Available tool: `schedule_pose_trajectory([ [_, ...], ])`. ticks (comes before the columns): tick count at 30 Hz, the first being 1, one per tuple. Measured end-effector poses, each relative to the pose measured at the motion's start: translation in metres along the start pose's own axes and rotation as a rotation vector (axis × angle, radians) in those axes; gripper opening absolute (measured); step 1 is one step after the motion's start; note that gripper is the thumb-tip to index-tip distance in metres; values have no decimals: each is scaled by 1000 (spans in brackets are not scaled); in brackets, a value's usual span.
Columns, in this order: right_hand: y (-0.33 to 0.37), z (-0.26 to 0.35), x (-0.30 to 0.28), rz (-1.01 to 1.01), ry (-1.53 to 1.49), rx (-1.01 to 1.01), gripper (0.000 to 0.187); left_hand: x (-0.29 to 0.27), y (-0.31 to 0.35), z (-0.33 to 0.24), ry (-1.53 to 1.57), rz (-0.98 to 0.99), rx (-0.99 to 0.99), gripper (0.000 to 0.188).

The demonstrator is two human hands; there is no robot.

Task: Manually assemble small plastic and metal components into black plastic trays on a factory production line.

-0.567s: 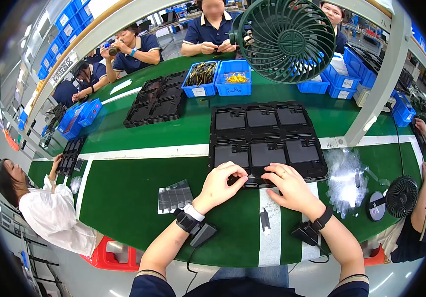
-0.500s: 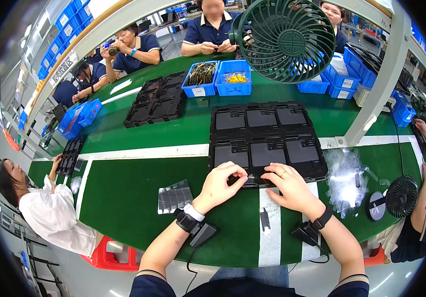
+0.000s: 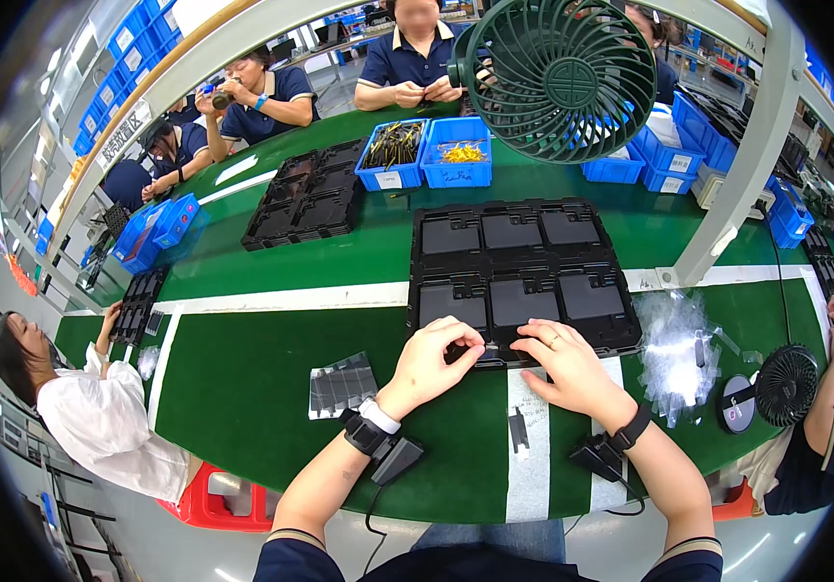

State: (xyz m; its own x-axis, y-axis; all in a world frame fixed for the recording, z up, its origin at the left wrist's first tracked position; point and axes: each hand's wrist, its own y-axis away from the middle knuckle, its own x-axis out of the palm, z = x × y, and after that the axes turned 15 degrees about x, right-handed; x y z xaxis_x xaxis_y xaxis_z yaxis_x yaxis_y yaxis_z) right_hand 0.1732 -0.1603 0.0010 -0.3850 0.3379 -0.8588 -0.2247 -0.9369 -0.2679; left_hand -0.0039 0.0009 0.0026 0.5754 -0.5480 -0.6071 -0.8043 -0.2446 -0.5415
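Observation:
A black plastic tray [image 3: 524, 254] lies in front of me, its compartments holding dark flat rectangular pieces [image 3: 522, 303]. At the tray's near edge my left hand [image 3: 436, 361] is closed, thumb and forefinger pinched together; whatever is between them is too small to make out. Just to the right, my right hand [image 3: 567, 364] rests its fingertips on the same edge, fingers stretched and thumb apart. A sheet of dark adhesive strips [image 3: 341, 386] lies left of my left wrist. Below my hands, a small dark strip [image 3: 519, 432] sticks to white tape on the table.
Clear film scraps [image 3: 677, 364] pile up right of the tray, near a small black fan [image 3: 787, 385]. A large green fan [image 3: 562, 82] hangs overhead beside a metal post [image 3: 742, 160]. Blue bins [image 3: 458, 173] and stacked black trays [image 3: 305, 194] stand farther back. Co-workers sit around the table.
My hands and the tray stay where they were. At the far right a co-worker's hands have shifted down, and the person behind the large fan has turned their head.

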Motion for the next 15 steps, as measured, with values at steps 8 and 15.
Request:
schedule_pose_trajectory([
  [8,1,0,-1,-9,15,2,37,3,0,2,5,-2,6,9],
  [15,1,-1,0,3,11,4,37,2,0,2,0,-3,6,9],
])
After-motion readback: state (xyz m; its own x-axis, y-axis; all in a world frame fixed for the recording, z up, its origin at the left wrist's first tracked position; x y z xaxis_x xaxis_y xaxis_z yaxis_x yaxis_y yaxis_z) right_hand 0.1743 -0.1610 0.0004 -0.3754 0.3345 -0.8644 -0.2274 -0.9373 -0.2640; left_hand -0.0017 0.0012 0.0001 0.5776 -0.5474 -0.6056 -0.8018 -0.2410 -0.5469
